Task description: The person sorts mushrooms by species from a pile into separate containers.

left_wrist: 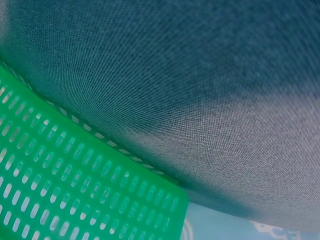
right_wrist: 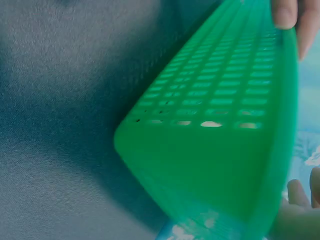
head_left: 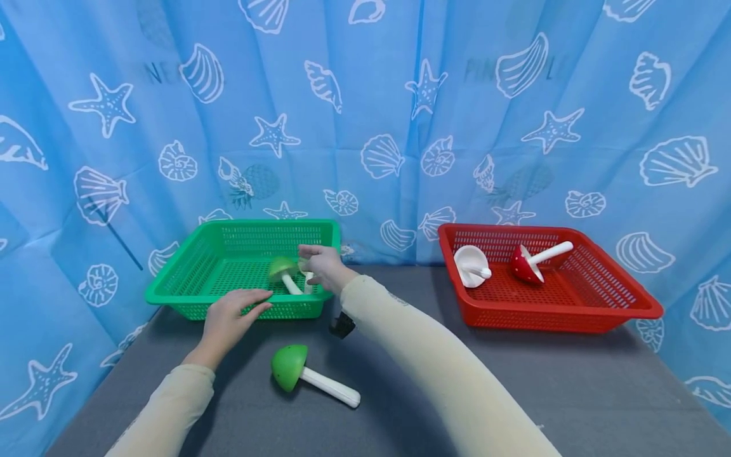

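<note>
In the head view my left hand [head_left: 231, 317] holds the front rim of the green basket [head_left: 188, 289]; the right wrist view shows its fingertips [right_wrist: 285, 17] on either side of that rim. My right hand [head_left: 328, 266] reaches over the basket's right end, its fingers extended beside a toy mushroom whose white stem [head_left: 308, 282] shows below; the hand partly hides its cap. Just left of it in the basket lies a green-capped toy mushroom [head_left: 282, 266]. Another green toy mushroom [head_left: 289, 367] lies on the table in front, stem pointing right.
A red basket [head_left: 559, 311] stands to the right, holding a white toy mushroom [head_left: 471, 263] and a red one with white dots [head_left: 525, 263]. Dark grey cloth covers the table [head_left: 571, 393]. Behind the baskets hangs a blue seashell-patterned curtain [head_left: 365, 127].
</note>
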A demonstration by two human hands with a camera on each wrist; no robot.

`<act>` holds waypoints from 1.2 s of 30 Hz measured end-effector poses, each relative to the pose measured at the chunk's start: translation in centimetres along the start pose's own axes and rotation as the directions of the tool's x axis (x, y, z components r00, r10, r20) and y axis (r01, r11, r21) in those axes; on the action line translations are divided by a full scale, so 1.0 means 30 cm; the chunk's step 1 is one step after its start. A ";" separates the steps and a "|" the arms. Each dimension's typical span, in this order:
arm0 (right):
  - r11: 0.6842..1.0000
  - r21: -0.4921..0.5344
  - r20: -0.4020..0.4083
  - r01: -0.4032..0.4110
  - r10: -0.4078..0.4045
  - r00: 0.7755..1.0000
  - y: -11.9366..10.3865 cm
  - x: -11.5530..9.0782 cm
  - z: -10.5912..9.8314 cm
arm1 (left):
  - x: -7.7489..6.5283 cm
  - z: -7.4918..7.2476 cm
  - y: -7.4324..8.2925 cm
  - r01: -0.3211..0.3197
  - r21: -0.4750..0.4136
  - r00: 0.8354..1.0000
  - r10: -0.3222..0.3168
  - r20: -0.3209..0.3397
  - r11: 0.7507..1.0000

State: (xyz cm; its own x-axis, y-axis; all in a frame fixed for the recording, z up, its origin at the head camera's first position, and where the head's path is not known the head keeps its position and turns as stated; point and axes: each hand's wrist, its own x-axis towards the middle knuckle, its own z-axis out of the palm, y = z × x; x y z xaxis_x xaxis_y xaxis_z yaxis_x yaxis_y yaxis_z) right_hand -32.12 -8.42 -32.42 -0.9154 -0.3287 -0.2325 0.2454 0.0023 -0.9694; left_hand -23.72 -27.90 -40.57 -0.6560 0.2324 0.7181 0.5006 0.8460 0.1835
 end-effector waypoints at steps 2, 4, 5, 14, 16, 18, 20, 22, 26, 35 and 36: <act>1.000 0.008 0.017 0.009 -0.009 1.000 -0.006 -0.017 -0.010 | 0.000 0.001 0.005 -0.002 0.000 1.000 0.002 -0.006 1.000; 1.000 0.023 0.026 0.022 -0.022 0.999 -0.012 -0.034 -0.023 | 0.002 0.003 0.010 -0.004 -0.004 1.000 0.004 -0.008 1.000; 0.999 0.038 0.028 0.026 -0.027 0.999 -0.015 -0.043 -0.031 | 0.003 0.004 0.012 -0.006 -0.005 1.000 0.006 -0.005 1.000; 0.997 0.077 0.033 0.015 -0.017 0.999 -0.020 -0.103 -0.106 | -0.009 0.002 0.017 0.020 0.018 0.999 -0.021 0.045 1.000; 0.997 0.077 0.036 0.002 -0.004 0.999 -0.019 -0.117 -0.119 | -0.016 0.001 0.016 0.023 0.020 0.998 -0.024 0.052 1.000; 0.997 0.081 0.036 -0.010 0.007 0.999 -0.016 -0.129 -0.131 | -0.023 0.001 0.012 0.025 0.022 0.998 -0.026 0.054 0.999; 0.996 0.088 0.050 -0.014 0.009 0.999 -0.012 -0.146 -0.145 | -0.028 -0.002 0.009 0.028 0.023 0.998 -0.029 0.052 0.999; 0.996 0.090 0.064 -0.005 -0.001 0.998 -0.006 -0.165 -0.161 | -0.032 -0.005 0.006 0.035 0.022 0.998 -0.036 0.046 0.999; 0.996 0.090 0.089 0.022 -0.030 0.996 0.013 -0.208 -0.203 | -0.031 -0.008 0.005 0.038 0.020 0.998 -0.038 0.047 0.999; 0.998 0.070 0.158 0.011 -0.022 0.987 0.073 -0.265 -0.295 | -0.008 -0.017 0.031 0.016 0.000 0.999 -0.016 0.030 1.000; 0.998 0.066 0.160 0.007 -0.018 0.987 0.078 -0.270 -0.303 | -0.006 -0.018 0.032 0.015 -0.001 0.999 -0.015 0.033 1.000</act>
State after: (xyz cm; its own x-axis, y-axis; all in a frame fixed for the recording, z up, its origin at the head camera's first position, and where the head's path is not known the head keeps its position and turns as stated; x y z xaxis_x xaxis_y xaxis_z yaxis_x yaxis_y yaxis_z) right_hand -27.05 2.81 -33.52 -0.8566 -0.4758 -0.1998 0.2593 -0.0620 -0.9638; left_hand -22.82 -27.39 -40.17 -0.6814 0.2356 0.6930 0.4917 0.8487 0.1949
